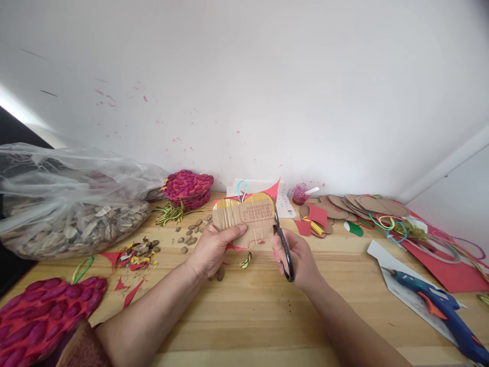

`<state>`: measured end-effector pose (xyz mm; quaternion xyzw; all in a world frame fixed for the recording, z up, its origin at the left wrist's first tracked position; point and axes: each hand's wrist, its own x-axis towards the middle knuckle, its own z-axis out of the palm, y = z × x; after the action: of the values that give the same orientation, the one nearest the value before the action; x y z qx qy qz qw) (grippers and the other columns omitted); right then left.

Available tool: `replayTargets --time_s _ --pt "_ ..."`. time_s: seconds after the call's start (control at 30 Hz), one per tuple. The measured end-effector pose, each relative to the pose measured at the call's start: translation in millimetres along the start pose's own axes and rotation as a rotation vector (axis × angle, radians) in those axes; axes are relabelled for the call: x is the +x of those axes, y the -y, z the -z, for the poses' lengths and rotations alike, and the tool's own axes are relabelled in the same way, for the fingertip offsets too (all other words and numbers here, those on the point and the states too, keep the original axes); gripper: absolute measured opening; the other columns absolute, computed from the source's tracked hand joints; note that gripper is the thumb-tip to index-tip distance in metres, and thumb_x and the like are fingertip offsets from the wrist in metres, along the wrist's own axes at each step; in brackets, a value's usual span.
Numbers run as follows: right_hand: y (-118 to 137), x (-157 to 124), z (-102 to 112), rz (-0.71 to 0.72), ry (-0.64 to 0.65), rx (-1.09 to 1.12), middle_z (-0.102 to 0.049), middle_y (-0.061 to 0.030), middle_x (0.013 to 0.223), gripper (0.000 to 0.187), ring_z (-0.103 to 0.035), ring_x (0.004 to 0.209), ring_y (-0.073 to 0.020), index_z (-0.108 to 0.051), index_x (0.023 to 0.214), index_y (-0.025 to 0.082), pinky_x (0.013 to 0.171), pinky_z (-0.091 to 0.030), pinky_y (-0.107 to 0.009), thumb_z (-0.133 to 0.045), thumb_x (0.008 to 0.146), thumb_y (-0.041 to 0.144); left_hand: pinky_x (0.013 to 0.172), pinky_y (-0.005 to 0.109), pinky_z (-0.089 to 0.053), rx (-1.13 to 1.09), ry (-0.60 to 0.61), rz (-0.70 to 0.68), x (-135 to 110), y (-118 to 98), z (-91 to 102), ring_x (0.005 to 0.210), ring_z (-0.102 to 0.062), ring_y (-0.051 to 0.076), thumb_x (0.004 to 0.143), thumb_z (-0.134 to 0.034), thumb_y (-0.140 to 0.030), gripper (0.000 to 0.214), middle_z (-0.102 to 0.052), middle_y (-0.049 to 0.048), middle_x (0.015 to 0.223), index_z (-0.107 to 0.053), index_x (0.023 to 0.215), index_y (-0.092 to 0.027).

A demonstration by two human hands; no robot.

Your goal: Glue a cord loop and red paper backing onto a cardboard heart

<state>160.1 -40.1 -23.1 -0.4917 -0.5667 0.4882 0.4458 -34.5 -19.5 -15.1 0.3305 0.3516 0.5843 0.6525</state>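
My left hand (212, 250) grips a cardboard cutout (254, 224) by its lower left side, thumb on top. The cutout is brown with a rounded top, backed with red paper (274, 191) that sticks out past its edge at the upper right. A light blue loop (242, 190) rises from its top, and a green-yellow tuft (246, 261) hangs below. In my right hand (294, 255) is a pair of black-handled scissors (280, 234), its blades upright along the cutout's right edge. How far the blades are apart is hard to see.
Left are a plastic bag of shells or seeds (103, 224), red scraps (132, 294) and a magenta decorated piece (49, 311). Behind stands a magenta stack (187, 188). A glue gun (435, 300) lies right, near cardboard ovals (351, 204), cords (397, 227) and red paper (451, 267).
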Motion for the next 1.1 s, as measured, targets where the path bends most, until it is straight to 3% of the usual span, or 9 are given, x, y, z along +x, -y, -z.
replayTargets --time_s 0.63,0.9,1.1 --pt "3 2 10 -0.070 0.003 -0.074 -0.038 0.0098 0.046 0.044 -0.039 0.030 -0.0079 -0.046 0.065 0.022 0.029 -0.031 -0.021 -0.072 0.079 0.055 0.081 0.037 -0.062 0.145 -0.013 -0.002 7 -26 7.4 0.086 -0.076 0.027 0.053 -0.093 -0.025 0.044 -0.078 0.0113 0.099 -0.077 0.092 -0.014" --pt "0 2 10 -0.033 0.036 -0.066 -0.043 0.0086 0.048 0.046 -0.042 0.032 -0.0082 -0.044 0.065 0.022 0.031 -0.030 -0.021 -0.072 0.079 0.056 0.075 0.036 -0.063 0.179 0.042 0.025 7 -32 10.9 0.087 -0.076 0.030 0.056 -0.091 -0.023 0.041 -0.078 0.0140 0.101 -0.077 0.093 -0.012" --pt "1 3 11 -0.028 0.066 -0.047 -0.042 0.0078 0.050 0.049 -0.040 0.033 -0.0078 -0.041 0.065 0.023 0.034 -0.030 -0.023 -0.071 0.080 0.059 0.081 0.042 -0.063 0.182 0.034 0.005 7 -30 10.6 0.087 -0.075 0.030 0.055 -0.093 -0.027 0.044 -0.078 0.0137 0.101 -0.078 0.094 -0.013"
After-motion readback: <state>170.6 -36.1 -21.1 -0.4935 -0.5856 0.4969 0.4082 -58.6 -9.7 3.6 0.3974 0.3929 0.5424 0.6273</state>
